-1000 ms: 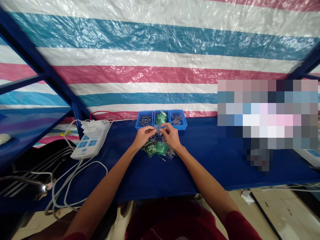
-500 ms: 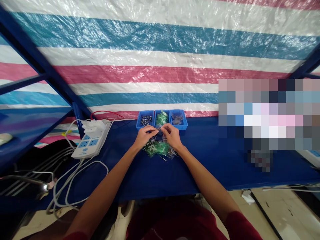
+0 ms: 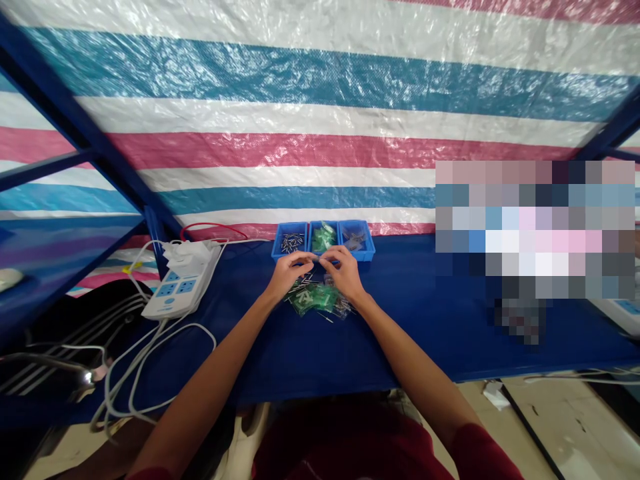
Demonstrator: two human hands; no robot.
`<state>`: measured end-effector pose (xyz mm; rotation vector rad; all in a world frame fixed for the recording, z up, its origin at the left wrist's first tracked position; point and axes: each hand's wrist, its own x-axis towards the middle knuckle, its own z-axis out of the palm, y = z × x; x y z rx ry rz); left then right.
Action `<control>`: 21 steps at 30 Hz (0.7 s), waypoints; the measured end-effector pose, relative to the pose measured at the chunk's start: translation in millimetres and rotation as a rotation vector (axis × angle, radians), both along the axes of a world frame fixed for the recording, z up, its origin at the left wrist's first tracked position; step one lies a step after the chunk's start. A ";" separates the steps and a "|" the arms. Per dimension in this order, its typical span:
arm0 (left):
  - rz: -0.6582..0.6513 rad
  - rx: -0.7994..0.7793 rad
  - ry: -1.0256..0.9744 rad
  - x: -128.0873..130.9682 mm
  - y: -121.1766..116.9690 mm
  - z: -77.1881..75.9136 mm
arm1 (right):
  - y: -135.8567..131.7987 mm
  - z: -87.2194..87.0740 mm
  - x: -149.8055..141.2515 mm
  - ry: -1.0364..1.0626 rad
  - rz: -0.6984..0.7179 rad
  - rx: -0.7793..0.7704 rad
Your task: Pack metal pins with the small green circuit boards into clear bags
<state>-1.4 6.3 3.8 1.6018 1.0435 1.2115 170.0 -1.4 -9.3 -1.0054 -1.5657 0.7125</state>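
Observation:
My left hand point(image 3: 290, 272) and my right hand point(image 3: 344, 270) meet fingertip to fingertip over the table, just in front of three joined blue bins point(image 3: 367, 255). Both are pinched closed, and what lies between the fingers is too small to make out. Below them is a loose pile of green packets point(image 3: 317, 298), thin metal pieces point(image 3: 301, 287) and small clear bags point(image 3: 344, 307). The left bin holds short dark and silvery pieces point(image 3: 291, 243), the middle one green packets point(image 3: 323, 237), the right one small clear or greyish bags point(image 3: 354, 240).
A white power strip point(image 3: 177, 290) with plugged-in adapters stands on the blue table point(image 3: 310, 360) at left, its white cables point(image 3: 137, 373) looping toward the front edge. Behind hangs a striped plastic sheet point(image 3: 320, 147). At right a blurred-out area hides part of the scene.
The small dark, clear-looking piece between my fingertips half a second ago no longer shows clearly. My hands have barely moved.

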 end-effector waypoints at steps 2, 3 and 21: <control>0.058 0.041 0.026 0.1 1.0 -0.8 | -0.8 0.0 -0.6 -0.009 0.017 -0.040; 0.071 0.043 0.019 0.3 1.4 -1.1 | -1.3 0.0 -0.8 -0.004 0.035 -0.070; 0.033 -0.094 -0.041 0.4 0.5 0.6 | -0.9 -3.3 -0.2 0.071 0.081 -0.113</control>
